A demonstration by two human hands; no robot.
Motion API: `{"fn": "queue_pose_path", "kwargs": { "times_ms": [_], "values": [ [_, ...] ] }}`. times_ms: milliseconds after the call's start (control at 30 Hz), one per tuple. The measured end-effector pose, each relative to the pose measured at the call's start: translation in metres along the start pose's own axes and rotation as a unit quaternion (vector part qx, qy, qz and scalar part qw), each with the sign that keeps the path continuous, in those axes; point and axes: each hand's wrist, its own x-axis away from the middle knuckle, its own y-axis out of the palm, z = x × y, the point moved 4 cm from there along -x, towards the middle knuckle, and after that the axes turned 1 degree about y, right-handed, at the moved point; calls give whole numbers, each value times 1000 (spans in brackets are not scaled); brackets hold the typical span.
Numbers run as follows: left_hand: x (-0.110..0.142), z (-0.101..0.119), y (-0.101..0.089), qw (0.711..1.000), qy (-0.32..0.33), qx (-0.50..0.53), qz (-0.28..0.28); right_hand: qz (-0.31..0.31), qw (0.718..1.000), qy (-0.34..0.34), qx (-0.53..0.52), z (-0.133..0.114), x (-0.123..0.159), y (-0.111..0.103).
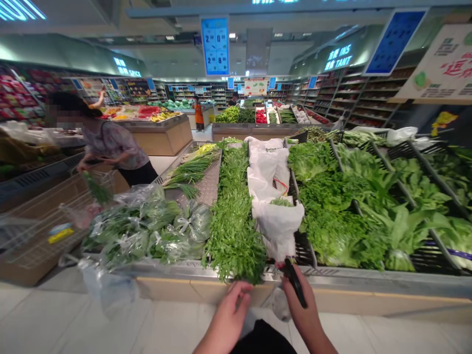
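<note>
My left hand (236, 301) is at the front edge of the produce stand, just below a long row of leafy greens (236, 216). Its fingers are loosely bent, with a gap to the thumb, and nothing shows in it; whether the fingertips touch the lowest leaves I cannot tell. My right hand (303, 295) is closed around a slim black object (296, 284), tilted, its kind unclear. Just beyond that hand lies white cloth-like wrapping (276, 216), with some greens showing in it. A blurred greyish bundle (280, 304) hangs below the right hand.
Bagged greens (136, 226) and spring onions (193, 169) lie to the left; lettuce (342, 216) fills crates to the right. A person (110, 137) stands at the left by a wire shopping cart (47, 221). A clear plastic bag (106, 285) hangs off the stand's front.
</note>
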Motion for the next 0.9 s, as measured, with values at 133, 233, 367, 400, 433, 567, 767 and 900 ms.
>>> {"fn": "queue_pose_path", "kwargs": {
  "times_ms": [133,233,367,400,433,567,767,900],
  "values": [
    [7,-7,-12,1000,1,-10,-14,-30,999,-7,-10,2,19,18],
    [11,-12,-19,1000,-4,-19,-17,-52,998,-7,-22,-3,26,31],
    [11,-17,-24,1000,-11,-13,-22,-42,999,7,-30,-7,27,37],
    [11,-18,-24,1000,-12,-11,-24,-26,999,12,-27,-6,26,35],
    [10,-19,-24,1000,-14,-10,-25,-5,1000,19,-22,-4,25,32],
    [5,-21,-19,999,-13,-13,-30,92,994,62,4,11,25,11],
    [4,-22,2,997,-8,-34,-74,93,991,92,24,36,31,-16],
    [0,-21,13,996,-10,-30,-81,42,996,79,22,44,35,-20]
  ]
}}
